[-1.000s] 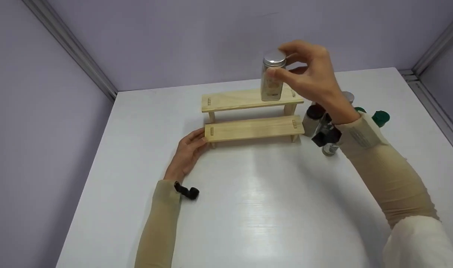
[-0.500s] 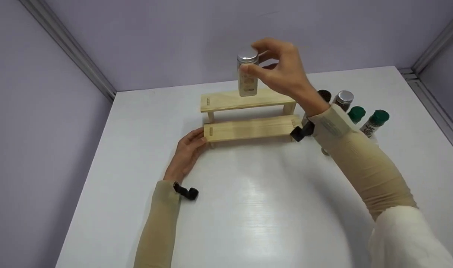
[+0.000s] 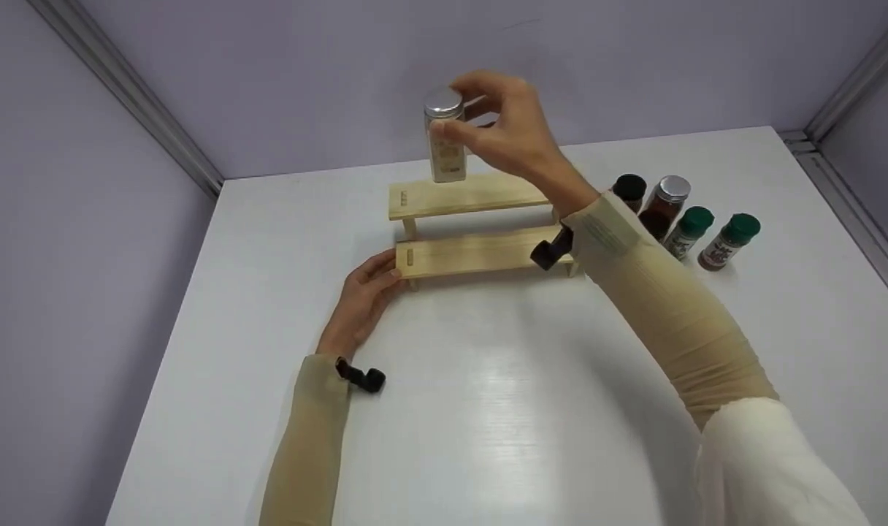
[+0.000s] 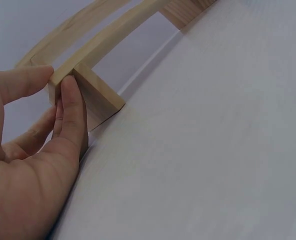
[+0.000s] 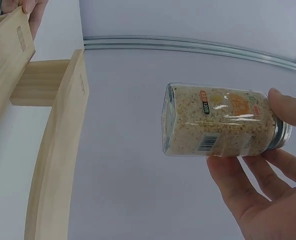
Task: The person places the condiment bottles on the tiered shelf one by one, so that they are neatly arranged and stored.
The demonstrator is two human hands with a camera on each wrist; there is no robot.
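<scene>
My right hand (image 3: 510, 128) holds a clear glass seasoning jar (image 3: 448, 162) by its upper part, thumb on one side and fingers on the other. Pale coarse grains fill the jar, its lid is silver, and a printed label and barcode show in the right wrist view. The jar is upright in the air above the upper step of a two-tier wooden rack (image 3: 473, 253), apart from the wood. At the rack's left end, my left hand (image 3: 360, 296) pinches the lower step's corner. The left wrist view shows the thumb at the board's edge and a finger (image 4: 72, 100) underneath.
Right of the rack stand several seasoning bottles: one with a black cap (image 3: 629, 185), one with a silver lid (image 3: 673, 188), and two green-capped ones (image 3: 696, 220). My right forearm (image 3: 678, 321) passes in front of them. A wall (image 3: 327, 88) rises behind the white table (image 3: 444, 409).
My right hand has carried the jar leftward above the upper step, from its right part towards its left. The bottles on the right have come into fuller view. My left hand keeps its hold.
</scene>
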